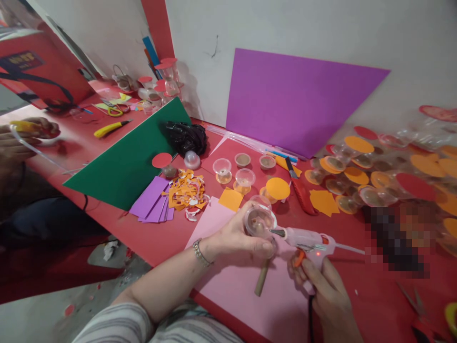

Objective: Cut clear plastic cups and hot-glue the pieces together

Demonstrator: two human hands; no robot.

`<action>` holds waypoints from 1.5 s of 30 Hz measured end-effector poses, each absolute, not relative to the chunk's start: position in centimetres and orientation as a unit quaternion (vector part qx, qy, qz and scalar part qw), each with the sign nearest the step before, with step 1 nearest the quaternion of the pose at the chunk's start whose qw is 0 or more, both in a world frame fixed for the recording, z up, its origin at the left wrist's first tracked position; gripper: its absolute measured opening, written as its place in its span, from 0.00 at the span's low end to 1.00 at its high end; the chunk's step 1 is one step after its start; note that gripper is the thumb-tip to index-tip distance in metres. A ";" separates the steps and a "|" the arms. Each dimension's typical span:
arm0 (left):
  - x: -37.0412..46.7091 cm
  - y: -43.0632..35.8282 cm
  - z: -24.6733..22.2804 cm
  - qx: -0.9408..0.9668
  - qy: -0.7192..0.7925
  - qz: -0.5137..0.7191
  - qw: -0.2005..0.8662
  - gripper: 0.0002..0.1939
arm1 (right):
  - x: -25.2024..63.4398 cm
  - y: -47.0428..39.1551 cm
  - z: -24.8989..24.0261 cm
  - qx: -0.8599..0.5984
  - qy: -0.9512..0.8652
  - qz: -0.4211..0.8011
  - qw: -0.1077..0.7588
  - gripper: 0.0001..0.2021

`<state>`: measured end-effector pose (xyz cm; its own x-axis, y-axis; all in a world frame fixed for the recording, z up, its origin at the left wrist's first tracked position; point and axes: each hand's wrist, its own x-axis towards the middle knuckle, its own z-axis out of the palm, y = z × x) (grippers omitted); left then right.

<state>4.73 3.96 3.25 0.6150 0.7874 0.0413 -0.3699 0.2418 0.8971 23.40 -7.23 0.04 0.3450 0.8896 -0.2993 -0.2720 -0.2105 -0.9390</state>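
Striped sleeve [117,324] lies nearest in the head view, left of the pink sheet [246,305]. Over that sheet, the left hand [239,233] curls its fingers round a clear cup [259,228], thumb along its side; the right hand [328,288] grips a glue gun [309,240], nozzle [277,233] at the cup's rim. A slip could burn that thumb; lingering heat might warp the plastic. Left fingertips are partly hidden; whether the trigger [300,258] is squeezed, I cannot tell. Pixelation [396,243] masks something right of the sheet.
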 end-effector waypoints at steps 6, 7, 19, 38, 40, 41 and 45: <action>4.5 3.9 3.4 0.510 0.231 0.337 0.757 0.27 | 24.7 -7.2 -0.9 -0.556 -0.290 0.542 0.559 0.17; 4.5 3.9 3.5 0.523 0.231 0.335 0.749 0.27 | 25.0 -7.2 -1.1 -0.556 -0.290 0.546 0.556 0.16; 4.7 3.3 3.2 0.562 0.215 0.219 0.768 0.28 | 24.1 -7.2 -0.3 -0.566 -0.272 0.518 0.581 0.14; 4.4 3.9 3.6 0.538 0.197 0.283 0.769 0.26 | 24.0 -7.1 -0.3 -0.562 -0.273 0.520 0.583 0.17; 4.5 3.8 3.5 0.551 0.200 0.266 0.766 0.27 | 23.7 -7.1 -0.1 -0.567 -0.271 0.512 0.585 0.16; 4.5 3.8 3.5 0.555 0.205 0.261 0.763 0.27 | 23.7 -7.1 -0.1 -0.566 -0.274 0.514 0.584 0.16; 4.6 3.6 3.3 0.580 0.210 0.221 0.756 0.28 | 24.0 -7.1 -0.6 -0.580 -0.283 0.499 0.578 0.16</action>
